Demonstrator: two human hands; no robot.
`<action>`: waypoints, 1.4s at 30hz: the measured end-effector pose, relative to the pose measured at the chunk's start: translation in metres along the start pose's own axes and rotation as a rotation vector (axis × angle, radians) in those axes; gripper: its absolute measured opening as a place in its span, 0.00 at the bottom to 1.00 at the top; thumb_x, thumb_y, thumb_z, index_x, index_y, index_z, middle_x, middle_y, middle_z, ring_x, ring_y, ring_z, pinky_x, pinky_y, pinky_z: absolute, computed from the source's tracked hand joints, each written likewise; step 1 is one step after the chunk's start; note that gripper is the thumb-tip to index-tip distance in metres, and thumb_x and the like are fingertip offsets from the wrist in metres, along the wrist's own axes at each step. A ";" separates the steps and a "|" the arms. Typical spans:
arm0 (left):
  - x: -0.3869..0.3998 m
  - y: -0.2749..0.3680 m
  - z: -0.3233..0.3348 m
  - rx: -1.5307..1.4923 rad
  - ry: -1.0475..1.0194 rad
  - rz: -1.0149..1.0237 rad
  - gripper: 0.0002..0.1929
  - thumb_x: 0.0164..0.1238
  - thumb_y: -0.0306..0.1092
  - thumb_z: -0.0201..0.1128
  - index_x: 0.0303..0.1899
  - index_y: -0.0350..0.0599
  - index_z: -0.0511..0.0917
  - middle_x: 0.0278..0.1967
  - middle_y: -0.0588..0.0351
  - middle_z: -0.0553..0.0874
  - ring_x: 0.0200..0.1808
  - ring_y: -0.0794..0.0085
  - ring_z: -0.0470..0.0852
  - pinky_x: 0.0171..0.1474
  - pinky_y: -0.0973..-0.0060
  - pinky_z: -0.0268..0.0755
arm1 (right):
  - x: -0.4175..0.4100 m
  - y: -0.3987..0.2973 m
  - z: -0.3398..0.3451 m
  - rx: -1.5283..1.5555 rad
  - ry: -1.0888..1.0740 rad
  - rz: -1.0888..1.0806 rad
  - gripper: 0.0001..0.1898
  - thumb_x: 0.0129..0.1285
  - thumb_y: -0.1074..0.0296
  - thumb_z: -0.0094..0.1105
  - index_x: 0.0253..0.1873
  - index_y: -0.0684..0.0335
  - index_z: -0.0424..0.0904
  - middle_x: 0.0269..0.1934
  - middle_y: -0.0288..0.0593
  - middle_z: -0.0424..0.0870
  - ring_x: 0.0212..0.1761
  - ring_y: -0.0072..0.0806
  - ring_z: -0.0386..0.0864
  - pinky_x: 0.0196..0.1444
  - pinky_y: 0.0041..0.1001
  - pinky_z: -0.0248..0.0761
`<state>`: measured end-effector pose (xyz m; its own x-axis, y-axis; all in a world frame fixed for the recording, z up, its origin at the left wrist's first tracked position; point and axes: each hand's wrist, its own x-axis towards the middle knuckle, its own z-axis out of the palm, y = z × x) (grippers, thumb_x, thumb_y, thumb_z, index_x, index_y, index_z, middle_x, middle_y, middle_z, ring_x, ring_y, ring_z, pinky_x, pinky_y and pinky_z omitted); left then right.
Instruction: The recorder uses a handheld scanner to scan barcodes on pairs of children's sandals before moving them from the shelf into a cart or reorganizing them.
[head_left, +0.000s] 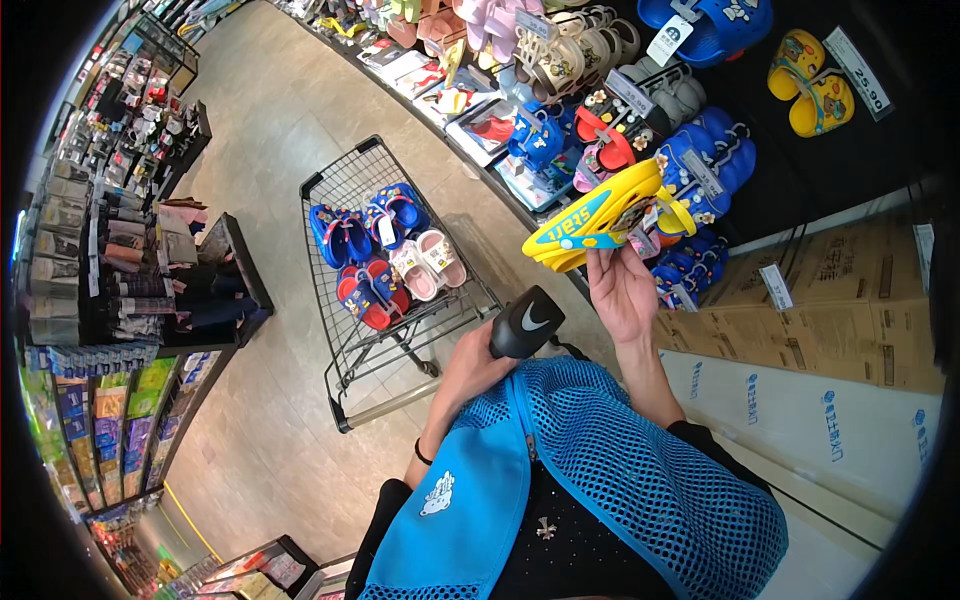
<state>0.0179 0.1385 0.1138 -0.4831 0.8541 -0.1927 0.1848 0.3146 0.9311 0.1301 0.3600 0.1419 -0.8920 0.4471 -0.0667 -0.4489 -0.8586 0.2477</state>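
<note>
My right hand (624, 291) holds a pair of yellow children's clogs (589, 221) from below, its fingers partly hidden behind the soles. The clogs have turquoise patches and are raised beside the shoe display, close to the hanging pairs. My left hand (474, 366) grips a rounded black object (528, 322) with a white swoosh, in front of my blue mesh vest (600, 435). Ahead on the left stands a wire shopping cart (330, 304). Inside it lie blue clogs (341, 234), pale pink sandals (429, 264) and red-and-blue sandals (373, 294).
Clogs on hooks with price tags (631, 91) line the rack on the right. Below them are cardboard boxes (825, 322) and a white printed panel (795, 412). Shelves of packaged goods (112, 427) stand left, across the tiled floor (255, 420). A dark shelf corner (259, 300) juts into the aisle.
</note>
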 end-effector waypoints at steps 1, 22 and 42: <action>0.001 0.005 -0.001 -0.007 -0.002 -0.002 0.24 0.47 0.29 0.67 0.51 0.39 0.77 0.37 0.41 0.85 0.41 0.50 0.83 0.46 0.64 0.73 | 0.000 0.001 0.001 -0.001 0.022 -0.006 0.22 0.79 0.61 0.29 0.65 0.70 0.64 0.60 0.55 0.76 0.62 0.39 0.75 0.74 0.42 0.56; 0.007 0.000 0.007 -0.018 0.021 0.002 0.24 0.46 0.29 0.67 0.50 0.39 0.77 0.38 0.43 0.85 0.42 0.52 0.84 0.47 0.64 0.74 | 0.000 0.002 -0.014 -0.012 0.087 -0.033 0.19 0.78 0.60 0.35 0.59 0.67 0.72 0.55 0.50 0.81 0.61 0.36 0.77 0.73 0.40 0.59; 0.002 0.004 0.004 -0.007 0.029 -0.024 0.23 0.48 0.30 0.66 0.51 0.40 0.77 0.38 0.41 0.85 0.42 0.47 0.83 0.46 0.62 0.74 | -0.004 -0.005 -0.011 -0.069 0.036 -0.011 0.16 0.74 0.70 0.40 0.58 0.70 0.73 0.55 0.52 0.81 0.55 0.37 0.81 0.62 0.42 0.72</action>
<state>0.0213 0.1437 0.1155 -0.5118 0.8339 -0.2063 0.1668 0.3320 0.9284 0.1358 0.3597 0.1299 -0.8877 0.4485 -0.1037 -0.4602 -0.8695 0.1792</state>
